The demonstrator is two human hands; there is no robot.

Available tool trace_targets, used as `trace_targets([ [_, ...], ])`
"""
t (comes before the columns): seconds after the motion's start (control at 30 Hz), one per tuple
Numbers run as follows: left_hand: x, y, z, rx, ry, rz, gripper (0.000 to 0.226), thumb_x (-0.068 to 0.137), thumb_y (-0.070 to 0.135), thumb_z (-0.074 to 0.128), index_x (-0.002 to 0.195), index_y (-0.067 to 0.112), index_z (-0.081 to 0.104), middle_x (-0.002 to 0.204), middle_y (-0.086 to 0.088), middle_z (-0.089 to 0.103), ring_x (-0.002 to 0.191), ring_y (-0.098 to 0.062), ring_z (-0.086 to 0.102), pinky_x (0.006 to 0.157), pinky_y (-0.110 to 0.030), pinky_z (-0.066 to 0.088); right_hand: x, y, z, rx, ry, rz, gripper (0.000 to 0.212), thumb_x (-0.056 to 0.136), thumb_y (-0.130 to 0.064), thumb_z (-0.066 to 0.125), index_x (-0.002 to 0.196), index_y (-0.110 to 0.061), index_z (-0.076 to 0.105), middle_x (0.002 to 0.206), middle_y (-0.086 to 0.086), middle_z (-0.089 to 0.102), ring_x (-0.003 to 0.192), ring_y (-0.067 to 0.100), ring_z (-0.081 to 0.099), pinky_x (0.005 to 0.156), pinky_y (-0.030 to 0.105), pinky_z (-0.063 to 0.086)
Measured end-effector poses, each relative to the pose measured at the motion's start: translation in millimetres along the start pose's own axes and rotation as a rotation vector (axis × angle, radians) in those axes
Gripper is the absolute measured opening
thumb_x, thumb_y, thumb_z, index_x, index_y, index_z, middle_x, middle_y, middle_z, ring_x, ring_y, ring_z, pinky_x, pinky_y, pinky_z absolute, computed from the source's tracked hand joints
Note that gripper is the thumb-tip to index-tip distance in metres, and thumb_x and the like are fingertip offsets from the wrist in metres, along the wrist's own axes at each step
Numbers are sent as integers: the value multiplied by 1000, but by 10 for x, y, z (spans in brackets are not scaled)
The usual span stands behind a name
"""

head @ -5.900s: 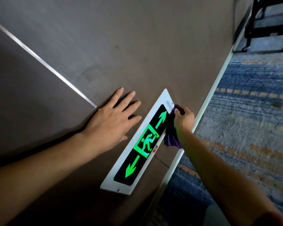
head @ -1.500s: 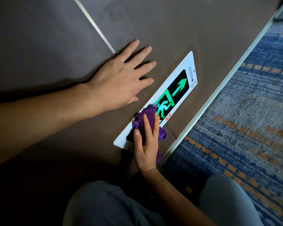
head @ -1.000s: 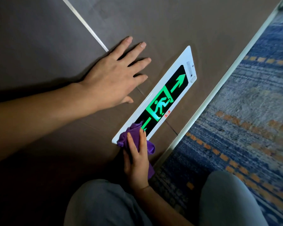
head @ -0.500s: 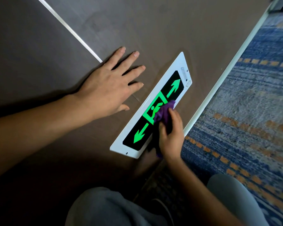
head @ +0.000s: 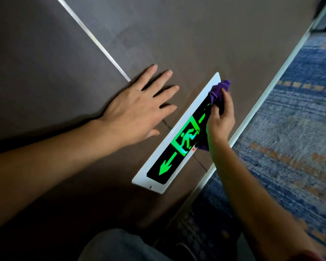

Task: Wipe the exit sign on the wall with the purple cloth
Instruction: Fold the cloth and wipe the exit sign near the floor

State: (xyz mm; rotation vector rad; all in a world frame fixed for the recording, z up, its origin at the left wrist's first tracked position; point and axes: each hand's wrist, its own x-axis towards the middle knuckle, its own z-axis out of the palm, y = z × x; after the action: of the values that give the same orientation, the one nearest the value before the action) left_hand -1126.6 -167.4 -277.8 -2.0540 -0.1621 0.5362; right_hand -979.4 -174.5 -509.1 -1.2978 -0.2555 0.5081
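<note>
While the left hand (head: pixel 137 113) lies flat on the wall (head: pixel 177 34) just beside the exit sign (head: pixel 169 147), fingers spread wide, the right hand (head: pixel 219 119) grips the bunched purple cloth (head: pixel 219 90) against the sign's far end — the arrow there is mostly hidden. Cloth also pokes out below the wrist. Near arrow and running figure glow green — uncovered.

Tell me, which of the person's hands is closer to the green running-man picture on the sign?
The right hand: gripping the purple cloth, it presses on the exit sign just beside the running-man picture. The left hand lies flat on the wall, off the sign.
</note>
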Motion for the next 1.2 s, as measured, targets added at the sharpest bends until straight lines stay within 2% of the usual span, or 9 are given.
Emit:
trace_targets([
  [0.17,15,22,-1,-25,18,-39,78,88,67,55,153,29,41,169,-12,24,158,-42,4,125,-63,2,-710,47,45,7,-98,-180,56,90,9,57,140,-17,61,153,3,53,150,22,39,123,48,31],
  [0.37,-1,7,-28,-62,6,-27,75,86,65,61,151,31,45,168,-9,27,158,-41,7,126,-62,1,-1841,304,51,-47,-209,-171,67,92,11,59,147,-27,52,164,-3,37,156,19,26,125,49,27],
  [0.53,1,19,-47,-76,2,-49,72,88,63,60,151,31,45,168,-8,28,158,-40,8,126,-61,0,-2515,538,-119,-168,-417,-244,78,93,5,57,158,-34,35,171,-6,18,159,23,15,124,49,25],
  [0.6,-2,23,-52,-83,4,-58,71,88,63,60,150,31,46,168,-7,28,158,-40,8,126,-61,0,-2627,605,-242,-201,-507,-287,84,85,8,54,156,-35,39,171,-7,19,158,24,18,124,46,26],
  [0.73,6,37,-72,-135,1,-61,70,88,62,61,150,32,45,167,-7,29,158,-39,7,127,-60,-1,-2616,686,-467,-255,-593,-347,72,79,4,57,142,-30,59,161,-5,42,150,23,39,117,46,39],
  [0.83,-31,87,-79,-240,30,-108,68,90,62,58,149,31,48,164,-8,37,158,-38,11,127,-59,1,-2382,670,-627,-263,-553,-266,72,70,10,62,132,-27,69,151,-17,49,139,8,50,112,38,44],
  [0.9,-96,177,-73,-347,74,-155,65,91,64,54,145,29,54,158,-8,46,157,-37,18,127,-57,5,-2150,594,-718,-268,-513,-214,73,69,10,62,132,-27,69,148,-18,51,137,0,49,113,33,43],
  [1.03,-270,478,-7,-563,211,-305,56,93,60,52,130,21,69,144,-8,62,153,-33,31,127,-55,14,-1677,321,-829,-254,-450,-175,74,70,7,65,134,-29,65,146,-10,58,136,6,53,114,37,44],
  [1.2,-315,774,-58,-774,255,-435,49,95,54,56,127,21,71,146,-8,60,152,-32,35,126,-54,18,-1255,-203,-901,-141,-386,-206,67,73,-2,58,134,-27,63,131,-12,68,124,8,64,106,34,51],
])
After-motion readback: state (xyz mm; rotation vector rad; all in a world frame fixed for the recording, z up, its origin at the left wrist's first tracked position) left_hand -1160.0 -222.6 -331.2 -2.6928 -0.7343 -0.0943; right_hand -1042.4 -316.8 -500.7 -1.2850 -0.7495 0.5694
